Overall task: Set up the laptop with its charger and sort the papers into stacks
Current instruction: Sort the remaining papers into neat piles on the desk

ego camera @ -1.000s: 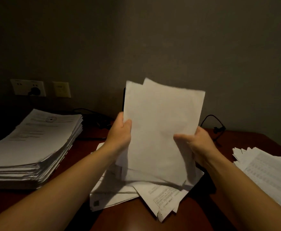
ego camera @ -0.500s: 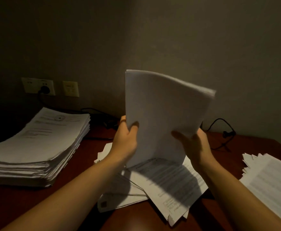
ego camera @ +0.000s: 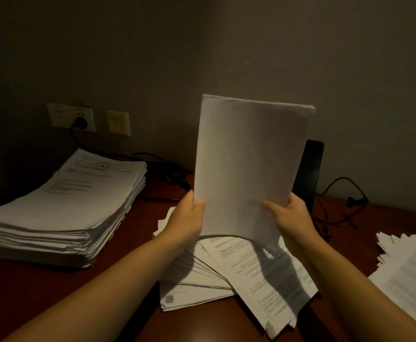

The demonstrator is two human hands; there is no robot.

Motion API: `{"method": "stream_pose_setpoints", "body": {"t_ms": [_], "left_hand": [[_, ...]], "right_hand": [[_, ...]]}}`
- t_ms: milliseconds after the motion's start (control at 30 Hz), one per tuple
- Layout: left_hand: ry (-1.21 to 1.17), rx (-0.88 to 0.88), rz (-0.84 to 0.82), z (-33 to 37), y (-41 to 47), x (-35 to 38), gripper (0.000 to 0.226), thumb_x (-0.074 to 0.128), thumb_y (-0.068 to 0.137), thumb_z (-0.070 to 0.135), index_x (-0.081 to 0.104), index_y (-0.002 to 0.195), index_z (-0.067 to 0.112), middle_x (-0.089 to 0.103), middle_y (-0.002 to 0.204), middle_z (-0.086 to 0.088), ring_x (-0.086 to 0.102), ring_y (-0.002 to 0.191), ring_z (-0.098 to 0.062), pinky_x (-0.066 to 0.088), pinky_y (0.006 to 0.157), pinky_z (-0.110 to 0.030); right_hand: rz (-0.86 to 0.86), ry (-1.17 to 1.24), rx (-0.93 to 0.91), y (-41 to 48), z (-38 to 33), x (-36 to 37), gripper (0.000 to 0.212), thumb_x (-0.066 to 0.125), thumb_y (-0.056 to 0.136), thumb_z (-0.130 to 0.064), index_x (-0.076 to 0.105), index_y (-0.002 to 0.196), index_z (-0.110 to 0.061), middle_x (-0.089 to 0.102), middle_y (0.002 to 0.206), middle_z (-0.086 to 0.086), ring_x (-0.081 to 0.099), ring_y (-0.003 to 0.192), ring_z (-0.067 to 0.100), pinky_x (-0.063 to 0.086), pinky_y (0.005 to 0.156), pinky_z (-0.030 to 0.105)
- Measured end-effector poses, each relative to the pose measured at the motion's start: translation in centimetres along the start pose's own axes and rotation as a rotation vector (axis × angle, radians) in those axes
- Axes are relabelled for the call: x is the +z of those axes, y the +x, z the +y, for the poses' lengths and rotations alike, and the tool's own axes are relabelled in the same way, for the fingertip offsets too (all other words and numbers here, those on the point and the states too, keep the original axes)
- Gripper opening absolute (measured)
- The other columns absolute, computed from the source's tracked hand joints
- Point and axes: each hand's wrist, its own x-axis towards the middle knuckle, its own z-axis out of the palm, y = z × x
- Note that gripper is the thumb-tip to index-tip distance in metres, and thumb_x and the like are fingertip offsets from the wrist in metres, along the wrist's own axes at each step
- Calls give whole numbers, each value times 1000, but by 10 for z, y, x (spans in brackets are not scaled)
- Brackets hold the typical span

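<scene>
Where the dark wooden desk [ego camera: 29, 292] runs off to your left, a tall stack of printed papers [ego camera: 61, 211] sits squared, text side up, with a round stamp on the top sheet. On the wall behind it are a white double socket [ego camera: 71, 117] with a black plug [ego camera: 79, 123] in it and a pale wall plate [ego camera: 118, 122] just beside. The plug's cable [ego camera: 78, 141] drops and runs behind the stack. Your left hand [ego camera: 187, 218] grips the lower left edge of a sheaf of papers [ego camera: 248, 164], thumb on the near face, fingers behind. The sheaf stands upright, blank side toward you, over a loose fan of printed sheets [ego camera: 226, 275] lying on the desk. Whether its bowed bottom edge touches the fan: cannot tell. Hand shadows fall on the fan. Your right hand [ego camera: 290, 215] grips the lower right edge, thumb in front, fingers wrapped behind. Behind the sheaf's right edge stands a black upright panel [ego camera: 309, 174], mostly hidden and not identifiable. Right of it, a looped black cable [ego camera: 345, 193] lies by the wall. At far right is a ragged stack of printed papers [ego camera: 409, 275], cut by the frame edge.
</scene>
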Motion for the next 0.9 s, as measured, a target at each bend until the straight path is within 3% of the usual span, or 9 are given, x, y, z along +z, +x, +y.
{"method": "stream_pose_setpoints", "body": {"t_ms": [167, 300, 400, 467, 533, 633, 733, 900], "left_hand": [[-35, 15, 55, 12, 18, -41, 26, 41, 108, 25, 52, 131, 31, 60, 108, 12, 57, 98, -7, 48, 70, -25], [5, -19, 118, 17, 29, -81, 20, 45, 106, 19, 54, 121, 29, 63, 109, 6, 61, 94, -11, 48, 68, -24], [54, -53, 157, 13, 34, -115, 18, 49, 104, 19, 56, 117, 28, 66, 115, 0, 64, 103, -22, 55, 87, -39], [91, -60, 196, 8, 37, -143, 27, 53, 101, 14, 57, 126, 25, 66, 122, -1, 63, 107, -22, 54, 90, -40], [72, -62, 240, 2, 38, -172, 45, 57, 98, 5, 51, 141, 21, 64, 129, -3, 64, 102, -17, 54, 80, -29], [74, -75, 274, -6, 31, -213, 62, 58, 97, -1, 40, 150, 26, 61, 128, 0, 62, 91, -8, 50, 60, -16], [124, -107, 315, -16, 26, -248, 59, 57, 97, -2, 45, 149, 24, 57, 126, 4, 58, 105, -13, 51, 74, -23], [173, -205, 367, -41, 25, -297, 56, 58, 96, -2, 49, 147, 21, 56, 139, -3, 59, 107, -17, 49, 72, -18]], "right_hand": [[-30, -12, -96, 7, -19, 24, 35, 64, 94, -15, 54, 127, -21, 63, 109, -8, 60, 99, 13, 51, 74, 28], [14, -32, -159, 11, -32, 61, 34, 57, 100, -19, 49, 132, -22, 62, 119, -2, 62, 106, 20, 54, 90, 42], [24, 17, -163, 14, -38, 95, 29, 48, 104, -23, 47, 133, -22, 61, 121, -2, 62, 109, 21, 55, 91, 40], [-20, 24, -161, 15, -39, 122, 26, 45, 105, -25, 49, 131, -23, 63, 116, -6, 64, 105, 20, 57, 84, 37], [-74, 19, -142, 14, -39, 148, 24, 42, 106, -24, 52, 128, -25, 66, 109, -11, 67, 97, 21, 60, 80, 41], [-164, 27, -125, 13, -35, 185, 34, 45, 104, -16, 52, 135, -28, 67, 115, -11, 68, 104, 18, 59, 88, 43], [-239, 41, -85, 8, -32, 222, 55, 48, 101, -5, 38, 148, -30, 60, 134, -5, 63, 116, 22, 55, 95, 47], [-317, -27, -15, 5, -21, 270, 70, 49, 97, -1, 25, 156, -31, 50, 147, 1, 53, 127, 31, 49, 103, 48]]}}
